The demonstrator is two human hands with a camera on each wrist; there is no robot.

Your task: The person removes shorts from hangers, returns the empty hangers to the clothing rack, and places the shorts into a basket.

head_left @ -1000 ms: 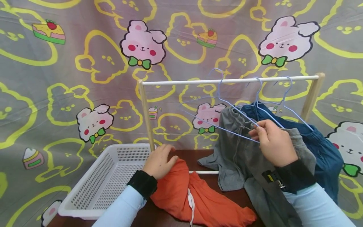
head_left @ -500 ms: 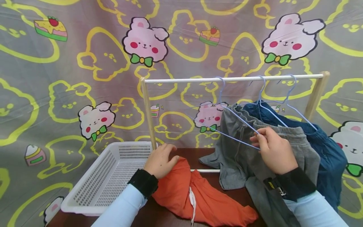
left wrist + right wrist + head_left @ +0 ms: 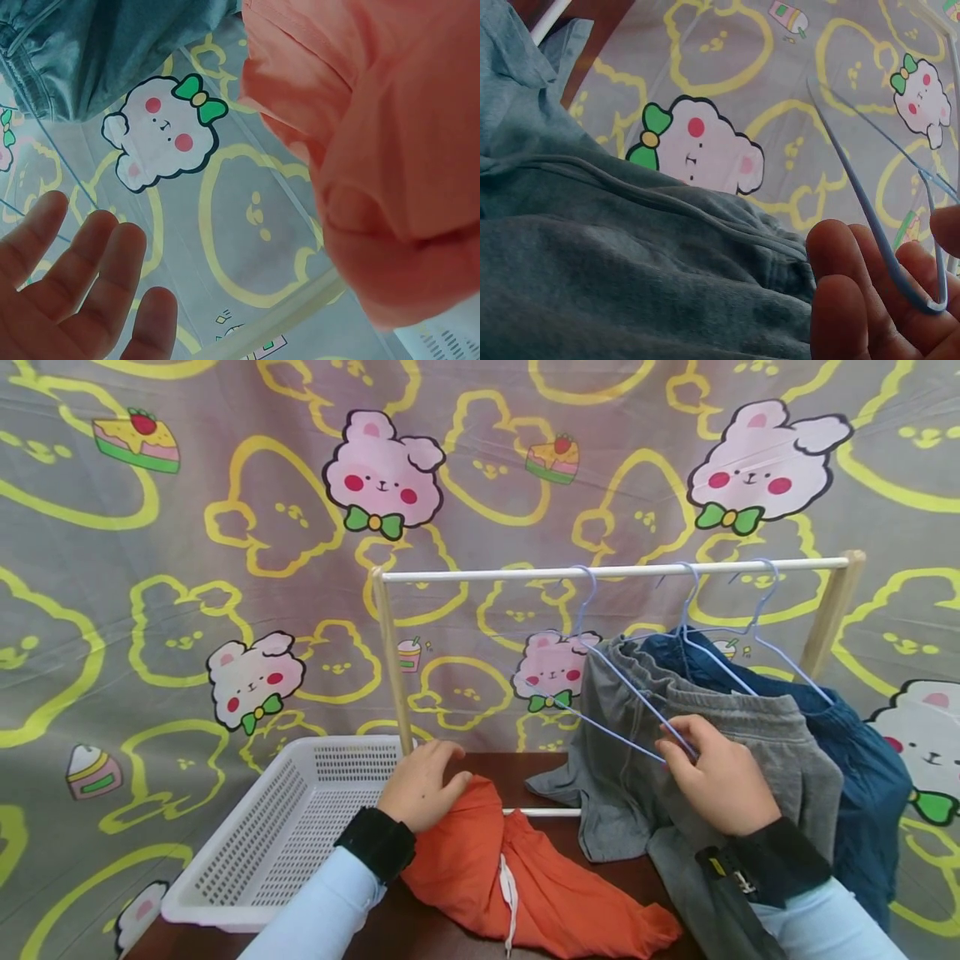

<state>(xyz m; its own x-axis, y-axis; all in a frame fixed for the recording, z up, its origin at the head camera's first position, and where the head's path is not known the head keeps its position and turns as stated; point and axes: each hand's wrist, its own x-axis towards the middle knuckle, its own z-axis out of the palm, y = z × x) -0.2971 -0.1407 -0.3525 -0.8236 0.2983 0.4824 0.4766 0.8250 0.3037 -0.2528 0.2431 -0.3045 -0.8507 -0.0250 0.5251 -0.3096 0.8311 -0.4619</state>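
Pinching a hanger (image 3: pixel 636 695) below the rail (image 3: pixel 487 575) with right hand (image 3: pixel 723 777), got left hand (image 3: pixel 422 787) near orange pants (image 3: pixel 558 893) below rail's left end, with fingers kinda spread.

this is looking like a makeshift laundry corner: a bunny-printed cloth (image 3: pixel 480 514) is hanging behind, and a clothes rack (image 3: pixel 487 576) and a white perforated basket (image 3: pixel 213 917) are standing on a dark worktop (image 3: pixel 420 931).

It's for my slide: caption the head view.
Right hand holding a bare blue hanger on the rack, left hand beside an orange garment.
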